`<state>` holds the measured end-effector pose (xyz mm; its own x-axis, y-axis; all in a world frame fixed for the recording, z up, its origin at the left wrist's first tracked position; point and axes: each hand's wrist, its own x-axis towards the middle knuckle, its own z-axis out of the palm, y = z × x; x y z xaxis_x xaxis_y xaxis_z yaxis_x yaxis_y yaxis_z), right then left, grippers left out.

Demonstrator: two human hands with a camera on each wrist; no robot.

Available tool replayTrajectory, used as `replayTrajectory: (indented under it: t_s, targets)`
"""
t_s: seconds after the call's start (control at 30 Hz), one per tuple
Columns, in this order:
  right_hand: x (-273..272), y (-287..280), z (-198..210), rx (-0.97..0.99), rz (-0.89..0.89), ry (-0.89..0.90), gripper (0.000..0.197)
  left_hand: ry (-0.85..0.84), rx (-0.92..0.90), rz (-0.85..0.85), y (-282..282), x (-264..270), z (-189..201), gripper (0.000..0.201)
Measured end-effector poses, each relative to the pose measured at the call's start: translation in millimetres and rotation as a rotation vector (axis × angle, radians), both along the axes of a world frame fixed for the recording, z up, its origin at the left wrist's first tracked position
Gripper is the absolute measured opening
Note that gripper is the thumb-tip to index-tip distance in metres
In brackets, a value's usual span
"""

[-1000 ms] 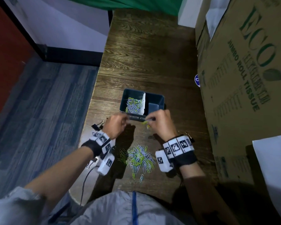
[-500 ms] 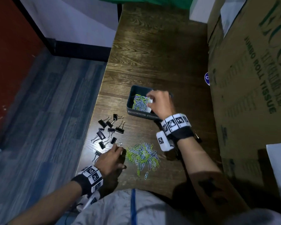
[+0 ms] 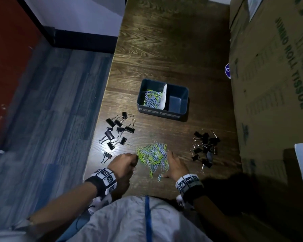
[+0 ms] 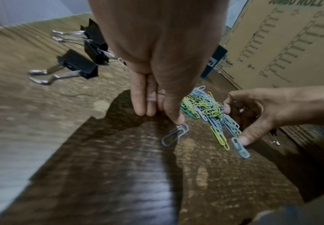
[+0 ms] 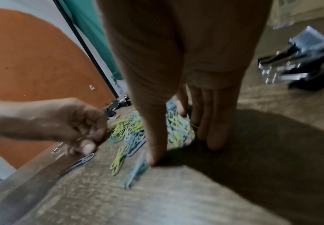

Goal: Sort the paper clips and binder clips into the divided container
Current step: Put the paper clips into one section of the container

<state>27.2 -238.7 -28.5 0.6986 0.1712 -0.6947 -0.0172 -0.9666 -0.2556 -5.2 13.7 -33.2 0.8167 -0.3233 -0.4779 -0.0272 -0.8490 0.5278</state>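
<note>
The dark divided container [image 3: 184, 117] sits mid-table; its left compartment holds green and blue paper clips [image 3: 151, 100], and the right one shows a bare bottom. A loose paper clip pile [image 3: 153, 157] lies near the front edge. My left hand [image 3: 134, 161] is at the pile's left side, its thumb touching a blue clip [image 4: 174, 135] on the table. My right hand [image 3: 166, 165] cups the pile's right side, fingers down on the wood and thumb on a light blue clip [image 4: 240, 147]. Neither hand has lifted anything.
Black binder clips lie in two groups, one left [image 3: 118, 131] and one right [image 3: 205, 149] of the pile. A tall cardboard box [image 3: 269, 84] walls the table's right side. The table's left edge [image 3: 96, 137] drops to the blue floor.
My right hand has come back from the container to the right side of the pile. My left hand stayed at the pile's left, shifting slightly towards it.
</note>
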Motion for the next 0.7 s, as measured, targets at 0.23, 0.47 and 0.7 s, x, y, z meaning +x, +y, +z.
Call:
replayTrajectory:
  t_s: [0.23, 0.47, 0.7]
  targets:
    - [2.0, 6.4, -7.3, 0.181, -0.108, -0.182, 0.061, -0.092, -0.075, 0.041, -10.5, 8.4, 7.7, 0.018]
    - [-1.6, -9.5, -2.5, 0.070, -0.023, -0.044, 0.066, 0.015, 0.186, -0.153, 11.1, -6.7, 9.0, 0.041]
    - [-18.5, 26.1, -3.9, 0.060, 0.143, -0.161, 0.048, -0.063, 0.076, -0.123, -29.1, 0.7, 5.6, 0.022]
